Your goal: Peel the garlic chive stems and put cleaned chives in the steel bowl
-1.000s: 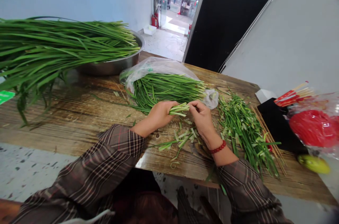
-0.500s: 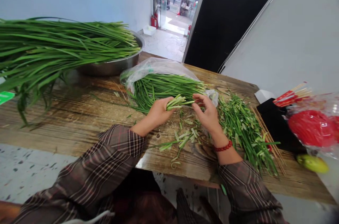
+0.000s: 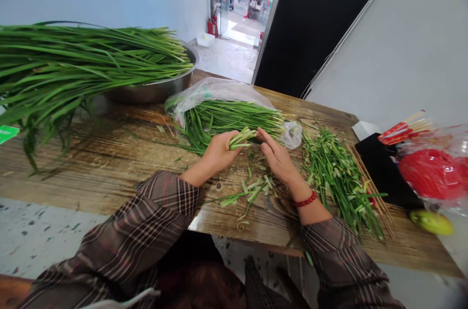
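A small bunch of garlic chives (image 3: 243, 137) is wrapped in the fingers of my left hand (image 3: 217, 152), its pale cut ends pointing right. My right hand (image 3: 278, 157) faces those ends with its fingers stretched out and nothing in it. Its fingertips are close to the stems; whether they touch, I cannot tell. Just beyond both hands, more chives (image 3: 234, 118) lie partly inside a clear plastic bag (image 3: 219, 86). Below the hands are loose pale trimmings (image 3: 252, 193) on the wooden table (image 3: 120, 153).
At the back left, a metal basin (image 3: 157, 92) carries a large heap of long chives (image 3: 109, 55) overhanging the table. To the right are a pile of leafy scraps (image 3: 332, 172), thin wooden sticks (image 3: 373, 192), a black box (image 3: 383, 172) and a red bagged item (image 3: 427, 172).
My right hand has moved slightly left, and its fingers have gone from curled around a stem to straight and flat. The left hand still grips the bunch.
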The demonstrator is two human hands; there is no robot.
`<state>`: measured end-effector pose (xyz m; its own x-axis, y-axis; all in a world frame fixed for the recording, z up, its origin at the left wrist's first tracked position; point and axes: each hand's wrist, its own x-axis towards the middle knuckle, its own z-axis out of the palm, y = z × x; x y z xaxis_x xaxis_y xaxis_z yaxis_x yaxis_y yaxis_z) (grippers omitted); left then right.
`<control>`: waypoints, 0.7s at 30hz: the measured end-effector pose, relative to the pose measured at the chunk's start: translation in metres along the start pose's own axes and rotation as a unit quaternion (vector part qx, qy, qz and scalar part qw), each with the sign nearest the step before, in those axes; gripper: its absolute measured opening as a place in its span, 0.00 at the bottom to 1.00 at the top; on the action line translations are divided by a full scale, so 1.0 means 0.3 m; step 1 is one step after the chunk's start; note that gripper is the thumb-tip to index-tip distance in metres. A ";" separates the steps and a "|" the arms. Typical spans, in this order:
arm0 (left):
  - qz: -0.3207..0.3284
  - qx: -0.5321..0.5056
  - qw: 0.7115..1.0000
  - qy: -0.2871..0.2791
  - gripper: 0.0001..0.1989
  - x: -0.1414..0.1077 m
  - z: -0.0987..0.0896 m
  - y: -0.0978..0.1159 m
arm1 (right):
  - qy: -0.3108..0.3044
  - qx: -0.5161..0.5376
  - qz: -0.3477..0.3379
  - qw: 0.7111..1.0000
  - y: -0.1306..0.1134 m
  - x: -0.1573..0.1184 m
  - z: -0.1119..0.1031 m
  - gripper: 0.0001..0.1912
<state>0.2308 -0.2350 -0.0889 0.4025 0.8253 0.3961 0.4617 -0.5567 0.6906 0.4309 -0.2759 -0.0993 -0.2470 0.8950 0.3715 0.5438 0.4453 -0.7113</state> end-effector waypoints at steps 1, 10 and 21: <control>-0.007 -0.003 1.000 0.016 0.07 0.001 -0.002 0.001 | -0.007 -0.017 -0.004 1.000 0.010 0.000 0.008 0.26; -0.015 0.002 0.998 0.068 0.05 0.002 -0.011 0.007 | -0.214 0.065 0.026 0.974 -0.039 -0.005 -0.035 0.21; 0.003 -0.018 0.998 0.059 0.09 0.004 -0.009 -0.007 | 0.128 -0.179 0.087 0.972 0.120 0.005 -0.131 0.14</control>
<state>0.2281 -0.2326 -0.0884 0.3086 0.8285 0.4672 0.4300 -0.5596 0.7084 0.4815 -0.2596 -0.1009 0.0563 0.8992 0.4339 0.8144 0.2101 -0.5410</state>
